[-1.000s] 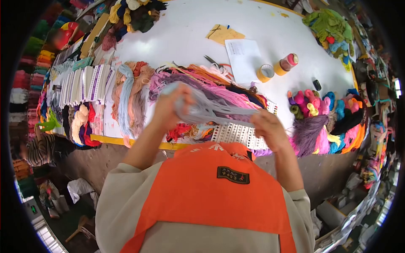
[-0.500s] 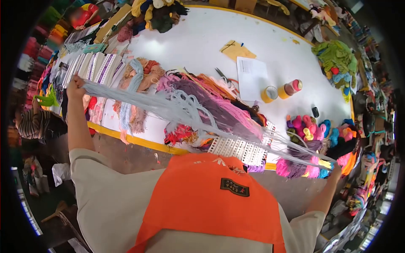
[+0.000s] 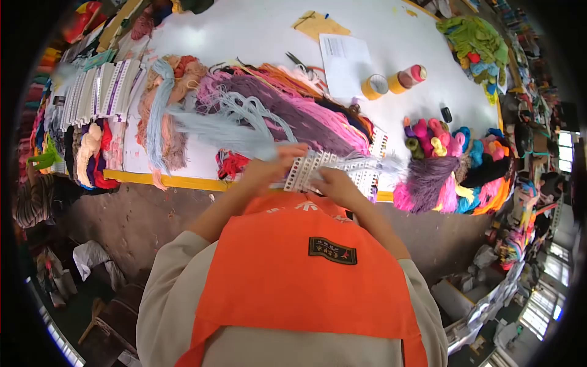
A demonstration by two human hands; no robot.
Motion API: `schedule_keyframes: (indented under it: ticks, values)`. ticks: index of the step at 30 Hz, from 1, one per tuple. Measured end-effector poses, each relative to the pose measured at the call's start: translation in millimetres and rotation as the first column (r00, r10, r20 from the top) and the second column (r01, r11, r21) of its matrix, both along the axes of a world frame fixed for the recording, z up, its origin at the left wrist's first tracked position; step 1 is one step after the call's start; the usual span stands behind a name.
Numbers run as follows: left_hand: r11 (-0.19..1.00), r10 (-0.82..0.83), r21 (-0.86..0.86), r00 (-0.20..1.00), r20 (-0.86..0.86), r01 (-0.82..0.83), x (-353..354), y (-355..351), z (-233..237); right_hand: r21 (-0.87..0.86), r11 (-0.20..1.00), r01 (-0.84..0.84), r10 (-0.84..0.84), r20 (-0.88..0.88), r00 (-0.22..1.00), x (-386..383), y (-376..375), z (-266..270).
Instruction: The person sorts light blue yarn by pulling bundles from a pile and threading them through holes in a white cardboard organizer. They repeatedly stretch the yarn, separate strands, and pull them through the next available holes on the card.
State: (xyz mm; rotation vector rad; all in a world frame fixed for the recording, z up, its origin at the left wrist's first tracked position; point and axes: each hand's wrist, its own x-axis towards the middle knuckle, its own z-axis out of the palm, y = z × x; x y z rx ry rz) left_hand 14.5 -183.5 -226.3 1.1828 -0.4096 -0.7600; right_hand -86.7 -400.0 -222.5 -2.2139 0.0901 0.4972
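Note:
Pale blue-grey yarn (image 3: 235, 136) lies loosely over the purple and pink threads on the table, its left part blurred. My left hand (image 3: 272, 166) is at the yarn's lower right end, smeared by motion, so its grip is unclear. Close to its right, my right hand (image 3: 335, 183) has its fingers curled over the white hole-punched cards (image 3: 310, 171) near the table's front edge; what it holds, if anything, is hidden. Pale strands (image 3: 388, 164) stretch out to the right beyond the cards.
Stacked white cards (image 3: 101, 92) and a light blue skein (image 3: 161, 116) lie left. Behind are scissors (image 3: 295, 59), a paper sheet (image 3: 347, 64) and two thread cones (image 3: 391, 83). Colourful skeins (image 3: 443, 177) hang over the right front edge (image 3: 385, 196).
Both hands have come in from far left and far right to the middle. The yarn stretched between them has gone slack. The view has shifted.

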Motion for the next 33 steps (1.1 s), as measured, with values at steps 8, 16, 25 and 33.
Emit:
schedule_keyframes:
  ticks: [8,16,25,33]
  values:
    - [0.893,-0.372,0.291,0.927,0.052,0.342,-35,-18,1,0.016,0.997,-0.072,0.072,-0.028,0.997,-23,-4,71]
    - [0.799,-0.323,0.236,0.726,-0.607,0.553,-58,-77,6,0.679,0.489,0.548,-0.723,-0.035,0.69,-38,-23,44]
    - [0.847,0.388,0.477,0.886,-0.255,-0.234,39,-24,-26,0.339,0.156,0.928,-0.93,0.367,0.022,-159,-291,15]
    - [0.651,0.079,0.754,0.979,-0.19,0.094,-3,-114,-94,0.035,0.872,0.489,-0.487,-0.04,0.872,-42,-146,-82]
